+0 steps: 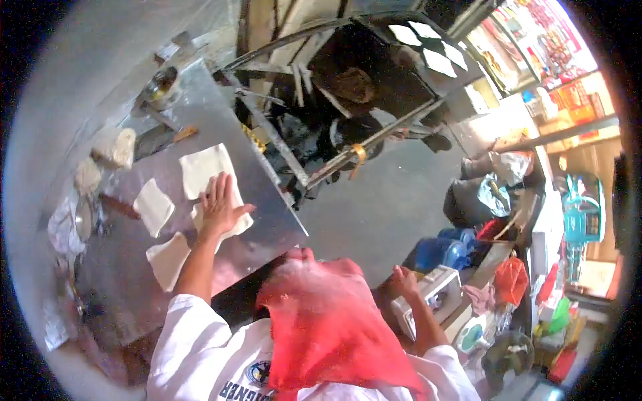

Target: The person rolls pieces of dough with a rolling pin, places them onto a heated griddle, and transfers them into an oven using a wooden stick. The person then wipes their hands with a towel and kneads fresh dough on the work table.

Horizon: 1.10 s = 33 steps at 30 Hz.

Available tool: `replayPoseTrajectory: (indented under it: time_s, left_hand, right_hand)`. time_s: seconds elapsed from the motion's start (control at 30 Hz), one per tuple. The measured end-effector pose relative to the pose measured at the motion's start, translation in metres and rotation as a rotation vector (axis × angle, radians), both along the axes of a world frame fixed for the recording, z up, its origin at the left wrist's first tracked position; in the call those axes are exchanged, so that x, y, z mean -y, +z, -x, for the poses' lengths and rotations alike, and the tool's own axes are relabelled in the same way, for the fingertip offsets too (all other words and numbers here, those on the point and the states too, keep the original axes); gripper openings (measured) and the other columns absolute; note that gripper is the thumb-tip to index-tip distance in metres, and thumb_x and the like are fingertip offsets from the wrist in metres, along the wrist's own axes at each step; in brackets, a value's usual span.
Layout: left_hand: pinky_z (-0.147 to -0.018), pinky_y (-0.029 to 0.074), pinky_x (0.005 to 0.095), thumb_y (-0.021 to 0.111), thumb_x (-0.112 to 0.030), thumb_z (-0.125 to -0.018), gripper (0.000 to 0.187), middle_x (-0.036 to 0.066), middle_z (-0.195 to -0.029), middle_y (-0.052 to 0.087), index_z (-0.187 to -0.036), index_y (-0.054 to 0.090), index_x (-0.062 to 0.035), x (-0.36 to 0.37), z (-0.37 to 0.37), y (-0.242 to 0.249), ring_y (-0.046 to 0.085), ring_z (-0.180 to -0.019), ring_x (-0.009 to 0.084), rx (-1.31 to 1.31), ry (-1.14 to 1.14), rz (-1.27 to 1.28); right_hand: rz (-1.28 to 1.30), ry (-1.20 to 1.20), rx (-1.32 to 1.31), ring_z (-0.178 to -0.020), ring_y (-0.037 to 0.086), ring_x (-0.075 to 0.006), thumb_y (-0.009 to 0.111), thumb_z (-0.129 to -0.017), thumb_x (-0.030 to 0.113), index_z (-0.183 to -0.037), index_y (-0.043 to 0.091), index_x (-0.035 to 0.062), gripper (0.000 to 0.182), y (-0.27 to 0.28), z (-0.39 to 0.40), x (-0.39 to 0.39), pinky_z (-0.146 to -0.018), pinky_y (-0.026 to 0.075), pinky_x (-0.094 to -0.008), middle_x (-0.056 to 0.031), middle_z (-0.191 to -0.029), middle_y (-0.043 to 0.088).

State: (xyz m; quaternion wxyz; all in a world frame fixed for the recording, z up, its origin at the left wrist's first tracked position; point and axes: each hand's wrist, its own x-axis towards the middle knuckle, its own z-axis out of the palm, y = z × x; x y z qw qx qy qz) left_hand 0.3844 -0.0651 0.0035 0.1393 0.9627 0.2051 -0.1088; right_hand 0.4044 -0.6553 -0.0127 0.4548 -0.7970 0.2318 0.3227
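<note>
My left hand [218,204] lies flat, fingers spread and palm down, on a pale flat sheet of dough [235,228] on the metal worktable [264,240]. Its fingertips reach over a larger dough sheet [200,167] just beyond. To the left of the hand are two smaller dough pieces, one four-sided [154,206] and one nearer my forearm [167,259]. Out on the right, away from the dough, my right hand [403,281] is raised beside a white box-like frame [435,297]. Its fingers look curled in, and I see nothing in them.
Lumps of dough [115,148] and a metal container [160,87] stand along the table's far left. Ahead is a dark stove-like frame [361,137], with several white pieces [438,62] on its top. Bags [476,199] and blue containers [445,249] crowd the right side.
</note>
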Motion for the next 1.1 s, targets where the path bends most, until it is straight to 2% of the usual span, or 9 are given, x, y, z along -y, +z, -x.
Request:
replayPoseTrajectory:
  time_s: [0.17,0.23,0.3,0.33,0.57,0.8,0.87,1.0,1.1]
  left_hand:
    - [-0.118,0.018,0.0572,0.061,-0.044,-0.094,0.070,0.013,-0.158,0.032,-0.150,0.038,-0.0096,0.028,-0.041,0.035,0.024,-0.147,0.0371,0.148,-0.060,-0.141]
    - [-0.117,0.027,0.0489,0.066,-0.030,-0.092,0.066,0.014,-0.153,0.039,-0.149,0.039,-0.0104,0.057,-0.067,-0.013,0.034,-0.142,0.0364,0.322,-0.156,0.381]
    - [-0.113,0.034,0.0445,0.067,-0.024,-0.091,0.065,0.014,-0.153,0.038,-0.149,0.039,-0.0103,0.117,-0.110,0.019,0.038,-0.139,0.0351,0.213,-0.359,0.449]
    - [-0.111,0.036,0.0459,0.067,-0.023,-0.091,0.065,0.014,-0.153,0.038,-0.148,0.039,-0.0100,0.140,-0.131,0.027,0.039,-0.138,0.0351,0.206,-0.422,0.384]
    - [-0.097,0.047,0.0508,0.058,-0.005,-0.087,0.064,0.015,-0.151,0.040,-0.147,0.036,-0.0076,0.217,-0.257,-0.018,0.054,-0.121,0.0406,0.096,-0.461,0.267]
    - [-0.089,0.050,0.0517,0.071,-0.013,-0.084,0.050,0.015,-0.135,0.051,-0.129,0.052,-0.0075,0.241,-0.301,-0.019,0.059,-0.111,0.0423,0.142,-0.450,0.126]
    - [-0.080,0.050,0.0526,0.075,-0.017,-0.082,0.036,0.016,-0.118,0.059,-0.112,0.059,-0.0055,0.246,-0.314,-0.018,0.062,-0.101,0.0419,0.094,-0.532,-0.136]
    - [-0.067,0.048,0.0513,0.075,-0.022,-0.084,0.028,0.019,-0.082,0.063,-0.089,0.056,-0.0018,0.312,-0.350,0.094,0.065,-0.079,0.0399,0.113,-0.297,0.117]
    - [-0.065,0.050,0.0481,0.073,-0.022,-0.085,0.025,0.018,-0.081,0.064,-0.088,0.057,-0.0026,0.375,-0.370,0.172,0.065,-0.076,0.0381,0.247,-0.169,0.235]
  right_hand:
    - [0.185,0.174,0.022,-0.068,0.060,-0.0149,0.061,-0.098,0.034,-0.105,0.068,0.0010,0.034,-0.046,0.013,0.031,-0.063,0.050,-0.0316,-0.0052,-0.078,0.065]
    - [0.229,0.191,0.038,-0.073,0.064,-0.0158,0.062,-0.097,0.032,-0.112,0.068,0.0019,0.034,-0.036,0.007,0.023,-0.067,0.052,-0.0329,-0.0066,-0.081,0.068]
    - [0.118,0.198,0.012,-0.079,0.067,-0.0161,0.066,-0.093,0.026,-0.111,0.070,0.0046,0.028,-0.031,-0.018,0.026,-0.071,0.053,-0.0337,-0.0086,-0.087,0.071]
    - [0.320,0.652,0.252,-0.083,0.068,-0.0182,0.067,-0.092,0.023,-0.104,0.072,0.0036,0.024,-0.056,-0.028,0.044,-0.074,0.053,-0.0329,-0.0115,-0.088,0.072]
    - [0.210,0.324,0.089,-0.095,0.070,-0.0301,0.060,-0.094,0.043,-0.108,0.071,0.0001,0.046,0.054,-0.141,0.055,-0.084,0.052,-0.0391,-0.0197,-0.102,0.072]
    - [0.143,0.159,0.154,-0.084,0.069,-0.0225,0.064,-0.094,0.034,-0.105,0.070,-0.0017,0.038,-0.007,-0.186,0.223,-0.077,0.053,-0.0350,-0.0152,-0.093,0.073]
    - [0.173,0.133,-0.011,-0.093,0.071,-0.0302,0.064,-0.094,0.032,-0.108,0.070,-0.0025,0.038,0.016,-0.220,0.237,-0.082,0.053,-0.0396,-0.0221,-0.101,0.072]
    - [0.021,0.226,0.127,-0.098,0.069,-0.0261,0.060,-0.097,0.037,-0.115,0.068,-0.0034,0.045,0.028,-0.291,0.224,-0.086,0.053,-0.0380,-0.0195,-0.101,0.072]
    - [-0.330,0.212,0.054,-0.112,0.063,-0.0267,0.057,-0.098,0.041,-0.132,0.057,-0.0015,0.054,0.063,-0.345,0.164,-0.093,0.050,-0.0400,-0.0181,-0.124,0.065]
